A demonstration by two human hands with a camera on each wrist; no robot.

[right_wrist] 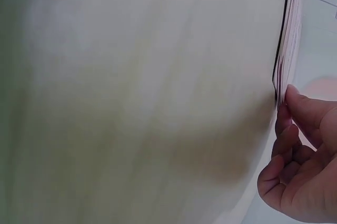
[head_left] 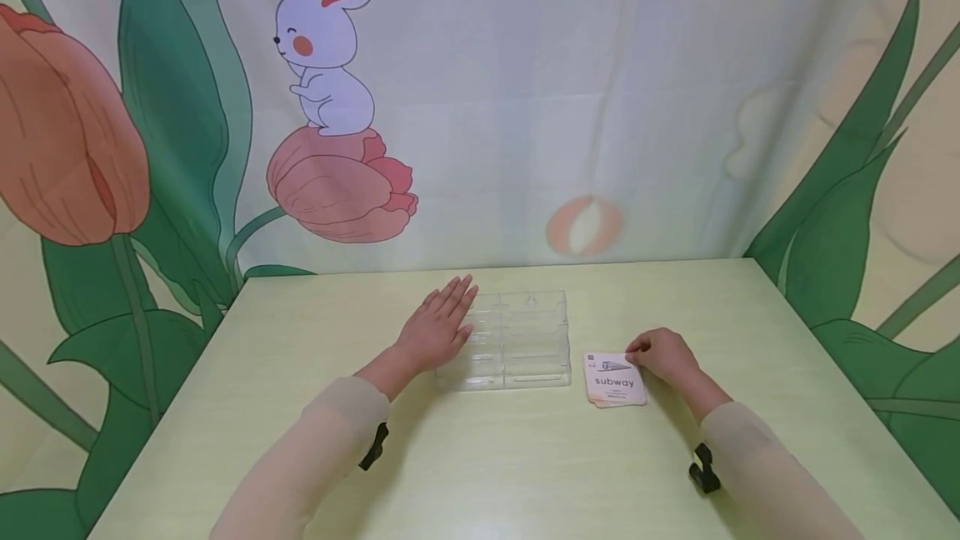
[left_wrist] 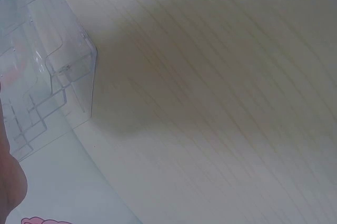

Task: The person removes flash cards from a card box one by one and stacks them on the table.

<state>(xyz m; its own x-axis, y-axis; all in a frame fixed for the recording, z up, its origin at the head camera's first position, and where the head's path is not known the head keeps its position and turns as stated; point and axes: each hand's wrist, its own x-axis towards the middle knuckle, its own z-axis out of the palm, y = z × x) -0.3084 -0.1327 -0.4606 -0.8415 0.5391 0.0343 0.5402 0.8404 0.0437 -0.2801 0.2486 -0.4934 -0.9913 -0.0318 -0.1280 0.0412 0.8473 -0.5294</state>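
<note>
A clear plastic rack [head_left: 536, 348] with two columns of stepped compartments lies mid-table. My left hand [head_left: 437, 330] is at its left side, fingers straight and together; whether the palm touches the plastic I cannot tell. In the left wrist view, the rack's edge [left_wrist: 79, 71] shows beside a sliver of that hand [left_wrist: 11, 182]. To the right of the rack sits a small stack of cards, the top one a subway card [head_left: 615, 394]. My right hand [head_left: 667, 357] pinches its upper right corner. The right wrist view shows thumb and finger [right_wrist: 310, 150] at the stack's edge [right_wrist: 288, 40].
The pale wooden table [head_left: 510, 473] ends at a hanging cloth backdrop [head_left: 487, 107] printed with a rabbit and tulips. Black bands [head_left: 705, 469] sit on both sleeved wrists.
</note>
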